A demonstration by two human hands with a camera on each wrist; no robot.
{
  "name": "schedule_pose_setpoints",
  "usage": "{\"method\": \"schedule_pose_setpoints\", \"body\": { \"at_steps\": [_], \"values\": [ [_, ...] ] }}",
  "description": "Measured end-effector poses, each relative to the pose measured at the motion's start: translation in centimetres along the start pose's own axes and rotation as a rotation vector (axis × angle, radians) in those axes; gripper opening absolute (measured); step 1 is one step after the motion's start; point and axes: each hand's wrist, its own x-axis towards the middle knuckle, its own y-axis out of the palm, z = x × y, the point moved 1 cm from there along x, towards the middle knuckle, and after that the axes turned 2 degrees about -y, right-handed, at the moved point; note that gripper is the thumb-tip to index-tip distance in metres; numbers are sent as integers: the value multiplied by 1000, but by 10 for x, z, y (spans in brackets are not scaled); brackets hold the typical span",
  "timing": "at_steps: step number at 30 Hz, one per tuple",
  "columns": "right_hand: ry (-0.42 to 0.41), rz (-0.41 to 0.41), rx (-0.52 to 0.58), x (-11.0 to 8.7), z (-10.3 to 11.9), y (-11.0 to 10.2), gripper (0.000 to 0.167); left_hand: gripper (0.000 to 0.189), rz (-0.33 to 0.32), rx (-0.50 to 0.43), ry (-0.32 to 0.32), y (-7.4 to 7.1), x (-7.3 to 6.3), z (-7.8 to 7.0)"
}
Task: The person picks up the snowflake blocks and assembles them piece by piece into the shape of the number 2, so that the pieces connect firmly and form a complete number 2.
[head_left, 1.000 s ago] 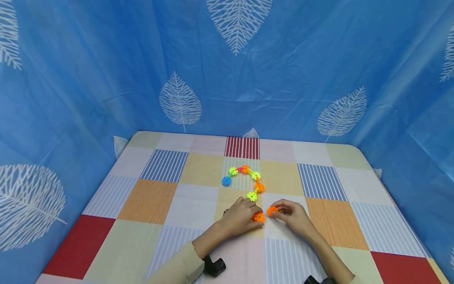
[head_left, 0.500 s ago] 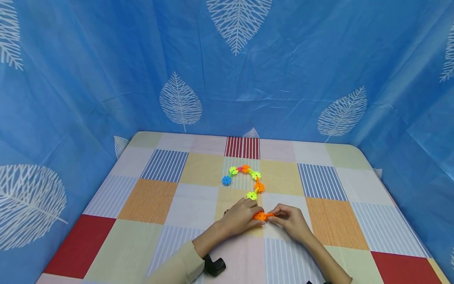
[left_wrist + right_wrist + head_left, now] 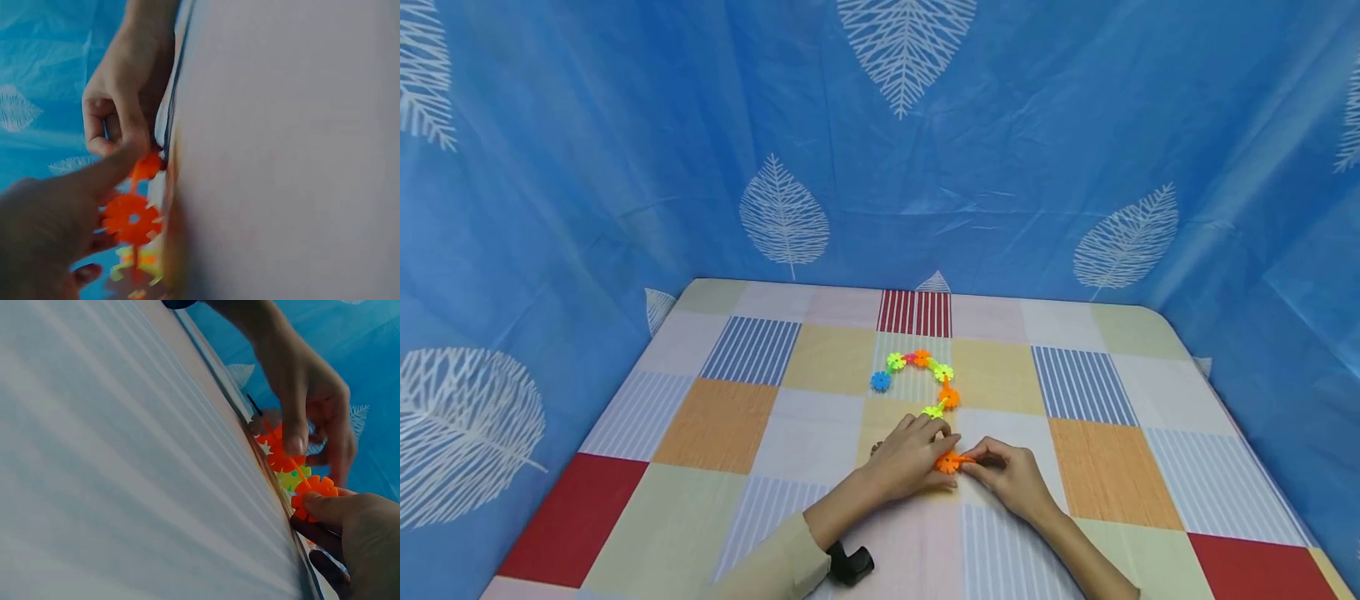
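My left hand [image 3: 902,458] holds an orange flower-shaped interlocking disc [image 3: 950,462] between its thumb and fingers, low over the table. From the other side, my right hand [image 3: 1011,475] pinches a second orange disc [image 3: 322,487] with thumb and fingertips. This second disc appears edge-on in the head view, its slotted rim right at the first disc's rim. Behind the left fingers, a yellow-green disc [image 3: 933,412] ends a curved chain of joined discs, which runs back through orange, yellow-green and pink to a blue disc [image 3: 881,382]. The left fingers hide part of the chain.
A patchwork cloth [image 3: 820,425] covers the table. A small brown object [image 3: 876,448] shows beside the left hand, mostly hidden by it. Blue curtains [image 3: 985,200] with white leaf prints stand behind and on both sides. Black wrist gear [image 3: 852,565] hangs under the left forearm.
My right hand has moved left with its orange disc, turned it edge-on and brought it against the disc in the left hand. The left fingers have shifted slightly; the chain stays in place.
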Motion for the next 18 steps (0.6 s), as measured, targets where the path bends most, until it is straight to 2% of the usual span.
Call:
{"method": "schedule_pose_setpoints", "body": {
  "at_steps": [2, 4, 6, 8, 10, 13, 15, 18],
  "values": [
    [-36, -7, -54, -2, 1, 0, 17, 72, 17, 45, -83, -12, -6, 1],
    [-64, -14, -91, -3, 2, -1, 20, 79, 45, 51, -207, -26, -16, 6],
    [-72, -23, -110, -4, 3, -2, 23, 74, 65, 33, -321, -36, -29, 13],
    [-62, -31, -123, -5, 4, -3, 23, 62, 77, -7, -388, -41, -40, 21],
    [-53, -30, -140, -5, 4, -5, 22, 45, 79, -82, -406, -41, -47, 26],
    [-46, -28, -176, -5, 3, -8, 21, 26, 63, -162, -394, -37, -49, 28],
    [-44, -23, -199, -6, 2, -10, 22, 19, 49, -173, -385, -32, -46, 27],
    [-21, -14, -214, -7, 1, -15, 24, 18, 43, -147, -375, -28, -40, 24]
  ]
}}
